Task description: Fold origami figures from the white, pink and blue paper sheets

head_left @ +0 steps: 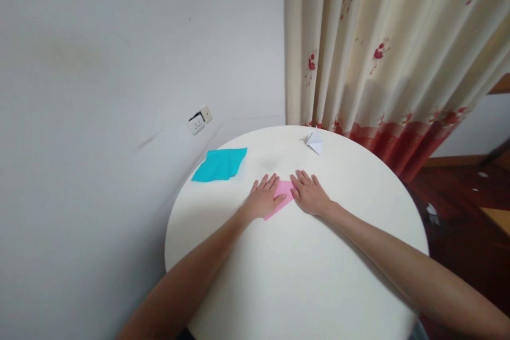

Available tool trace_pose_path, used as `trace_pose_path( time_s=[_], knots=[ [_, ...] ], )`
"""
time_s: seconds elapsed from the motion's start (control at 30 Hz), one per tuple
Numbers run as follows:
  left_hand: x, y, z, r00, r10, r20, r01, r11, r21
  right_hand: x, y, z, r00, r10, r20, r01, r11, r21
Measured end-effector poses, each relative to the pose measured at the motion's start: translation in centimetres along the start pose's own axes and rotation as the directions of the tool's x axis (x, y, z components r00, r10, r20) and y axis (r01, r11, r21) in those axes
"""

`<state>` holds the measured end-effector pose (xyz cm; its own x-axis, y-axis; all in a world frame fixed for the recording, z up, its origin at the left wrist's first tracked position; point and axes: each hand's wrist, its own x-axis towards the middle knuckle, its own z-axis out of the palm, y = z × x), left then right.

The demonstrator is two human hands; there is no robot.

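A pink paper lies flat near the middle of the round white table. My left hand presses flat on its left part, fingers spread a little. My right hand lies flat on its right edge, palm down. Most of the pink paper is hidden under the two hands. A teal paper sheet lies at the table's far left edge. A small folded white paper piece sits at the far edge.
A grey wall with a white socket stands to the left. A cream curtain with red flowers hangs behind the table. Dark wooden floor shows at the right.
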<state>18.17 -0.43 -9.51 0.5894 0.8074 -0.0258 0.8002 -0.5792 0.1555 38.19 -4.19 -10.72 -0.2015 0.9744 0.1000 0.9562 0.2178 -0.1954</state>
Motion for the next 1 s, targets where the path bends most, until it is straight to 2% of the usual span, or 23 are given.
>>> trace_pose_path(
  time_s=[0.2,0.33,0.43,0.57,0.63,0.73,0.83,1.0],
  knots=[
    [-0.1,0.0,0.1,0.998,-0.052,-0.024,0.051,0.998,-0.022,0.0,-0.1,0.1,1.000,-0.021,-0.017,0.021,1.000,-0.015],
    [0.1,0.1,0.2,0.997,-0.059,-0.058,0.056,0.997,-0.051,-0.1,-0.3,0.1,0.996,-0.077,-0.043,0.076,0.997,-0.024],
    [0.5,-0.1,-0.1,0.991,-0.060,-0.117,0.050,0.995,-0.084,-0.1,-0.4,-0.1,0.989,-0.143,-0.045,0.143,0.990,-0.004],
    [1.0,-0.9,-0.6,0.970,-0.016,-0.242,-0.017,0.991,-0.134,-0.1,-0.6,-0.5,0.976,-0.216,-0.024,0.217,0.974,0.057],
    [1.2,-1.3,-0.8,0.960,-0.036,-0.276,-0.005,0.989,-0.146,-0.1,-0.7,-0.7,0.968,-0.251,-0.018,0.252,0.964,0.090],
    [1.3,-1.7,-1.0,0.957,-0.130,-0.257,0.090,0.983,-0.162,-0.1,-0.9,-0.9,0.956,-0.294,-0.013,0.293,0.947,0.131],
    [1.3,-2.2,-1.1,0.958,-0.214,-0.189,0.179,0.966,-0.187,-0.2,-1.0,-1.1,0.945,-0.326,-0.006,0.323,0.933,0.159],
    [1.3,-2.9,-1.5,0.973,-0.189,-0.130,0.156,0.960,-0.235,-0.2,-1.0,-1.5,0.928,-0.372,-0.009,0.367,0.911,0.186]
  ],
)
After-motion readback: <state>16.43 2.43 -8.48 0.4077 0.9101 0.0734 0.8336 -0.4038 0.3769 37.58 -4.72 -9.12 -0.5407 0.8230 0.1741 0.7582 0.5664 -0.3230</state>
